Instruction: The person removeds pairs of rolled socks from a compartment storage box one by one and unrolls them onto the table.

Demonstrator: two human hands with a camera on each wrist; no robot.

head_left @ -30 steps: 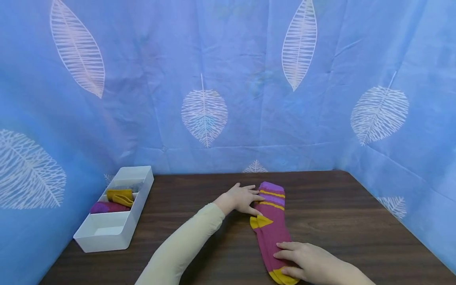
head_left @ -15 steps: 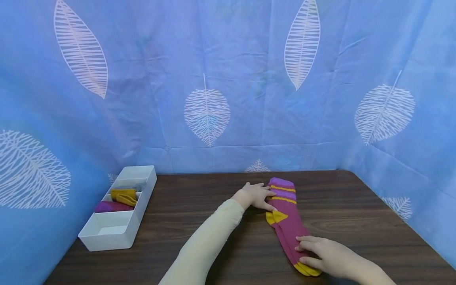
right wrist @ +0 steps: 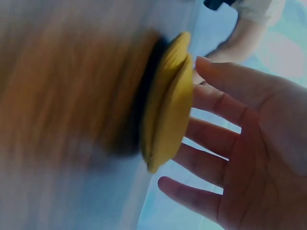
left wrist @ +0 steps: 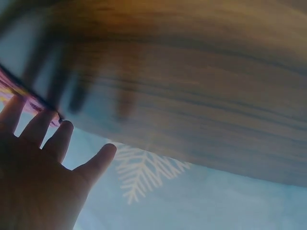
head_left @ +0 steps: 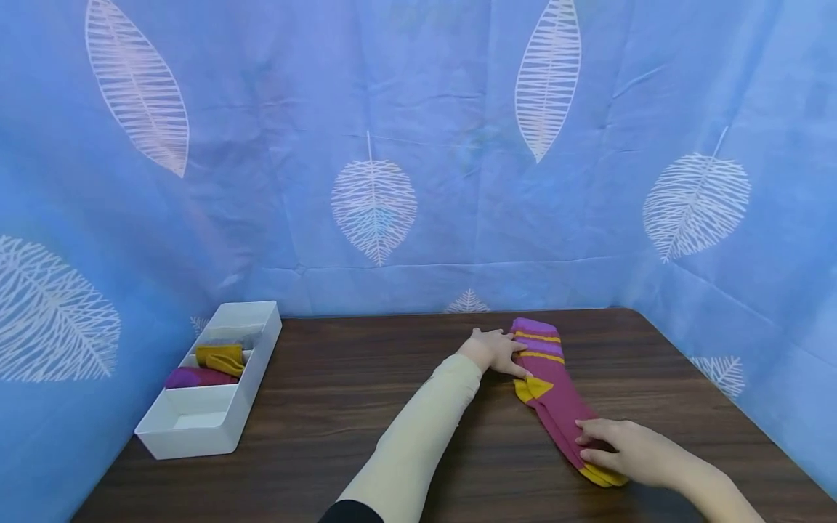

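A pair of crimson socks lies flat, one on top of the other, on the brown wooden table. Yellow toes fill the middle of the right wrist view; the heels are yellow too, and the purple cuffs carry yellow stripes. My left hand touches the cuff end from the left with spread, fairly straight fingers. At the toe end, my right hand rests its relaxed fingers on the foot part of the socks. Neither hand curls round the fabric. The left wrist view shows only a sliver of the striped cuff.
A white divided box stands on the left of the table. Its compartments hold a crimson-and-purple rolled sock, a mustard folded one and something grey. Blue leaf-print cloth hangs behind and at both sides.
Both hands and the socks have slid to the right and a little away from me across the table. The socks still lie flat. The white box has stayed where it was.
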